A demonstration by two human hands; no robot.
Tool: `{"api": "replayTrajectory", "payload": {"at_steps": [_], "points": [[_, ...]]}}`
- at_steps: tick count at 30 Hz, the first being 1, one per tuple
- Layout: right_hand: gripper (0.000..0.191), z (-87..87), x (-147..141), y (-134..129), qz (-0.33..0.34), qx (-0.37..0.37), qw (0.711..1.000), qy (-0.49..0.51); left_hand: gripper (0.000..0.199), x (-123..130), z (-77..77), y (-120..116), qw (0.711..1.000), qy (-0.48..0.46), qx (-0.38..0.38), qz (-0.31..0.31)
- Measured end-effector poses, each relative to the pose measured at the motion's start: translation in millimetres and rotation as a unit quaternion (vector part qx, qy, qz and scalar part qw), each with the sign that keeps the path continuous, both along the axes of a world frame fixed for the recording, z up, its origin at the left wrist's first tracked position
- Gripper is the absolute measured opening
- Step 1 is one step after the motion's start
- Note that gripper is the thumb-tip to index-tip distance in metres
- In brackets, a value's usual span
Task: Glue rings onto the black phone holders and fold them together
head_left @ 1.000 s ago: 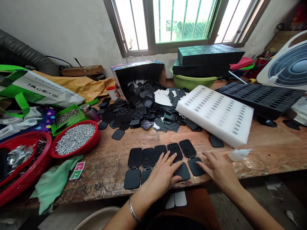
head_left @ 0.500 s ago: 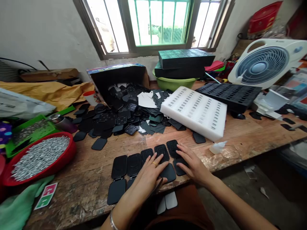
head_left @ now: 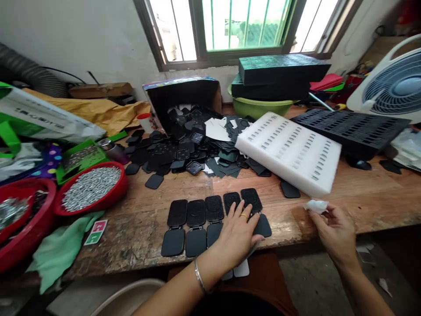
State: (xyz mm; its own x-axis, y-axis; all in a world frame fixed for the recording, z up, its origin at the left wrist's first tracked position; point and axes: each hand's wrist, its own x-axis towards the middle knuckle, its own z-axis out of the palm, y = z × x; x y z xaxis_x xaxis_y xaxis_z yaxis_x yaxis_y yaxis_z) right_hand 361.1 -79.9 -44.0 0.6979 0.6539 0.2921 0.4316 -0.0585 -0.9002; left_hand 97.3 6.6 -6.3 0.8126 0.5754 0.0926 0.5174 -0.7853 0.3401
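A row of several black hinged square cases [head_left: 173, 241] lies unfolded near the table's front edge, ribbed halves at the back and smooth halves in front. My left hand [head_left: 237, 226] rests with fingers spread over the cases at the row's right end, partly hiding them. Off to the right, my right hand [head_left: 337, 230] pinches a small white translucent plastic bottle [head_left: 316, 205], tilted on its side just over the tabletop. Two pale flat pieces [head_left: 241, 268] show below the table edge, partly behind my left hand.
Black plates and card pieces [head_left: 177, 153] spill from an open box [head_left: 215, 94]. A white foam block [head_left: 289, 151] with rows of slots stands right of them. Red bowls of metal pins [head_left: 92, 188], a green tray [head_left: 82, 158] and a green glove [head_left: 62, 245] lie left.
My right hand has left the cases, moved right and taken hold of the white bottle. My left hand has shifted right along the row. The view has turned left.
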Motion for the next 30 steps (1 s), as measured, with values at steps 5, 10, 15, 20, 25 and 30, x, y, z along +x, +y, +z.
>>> {"api": "replayTrajectory", "payload": {"at_steps": [5,10,15,20,25,30], "points": [[0.042,26.5,-24.2,23.5,0.176,-0.063,0.971,0.151,0.053,-5.2,5.8,-0.6,1.0,-0.005,-0.018,-0.007],[0.044,36.8,-29.5,50.3,0.215,-0.101,0.955,0.175,0.057,-4.1,4.1,0.9,0.999,-0.006,-0.031,-0.001],[0.039,37.2,-36.9,69.1,0.214,-0.05,0.942,0.255,0.063,-1.0,1.8,4.8,0.999,-0.009,-0.031,0.003],[0.034,33.6,-44.7,90.9,0.194,-0.016,0.948,0.252,0.058,0.2,5.2,7.6,0.999,-0.001,-0.041,0.003],[0.037,26.2,-49.8,108.6,0.178,-0.059,0.976,0.114,0.058,1.1,3.0,7.9,0.999,-0.001,-0.046,0.01],[0.037,16.6,-51.3,119.2,0.175,-0.069,0.98,0.064,0.056,1.1,3.7,8.6,0.999,0.002,-0.047,0.009]]}}
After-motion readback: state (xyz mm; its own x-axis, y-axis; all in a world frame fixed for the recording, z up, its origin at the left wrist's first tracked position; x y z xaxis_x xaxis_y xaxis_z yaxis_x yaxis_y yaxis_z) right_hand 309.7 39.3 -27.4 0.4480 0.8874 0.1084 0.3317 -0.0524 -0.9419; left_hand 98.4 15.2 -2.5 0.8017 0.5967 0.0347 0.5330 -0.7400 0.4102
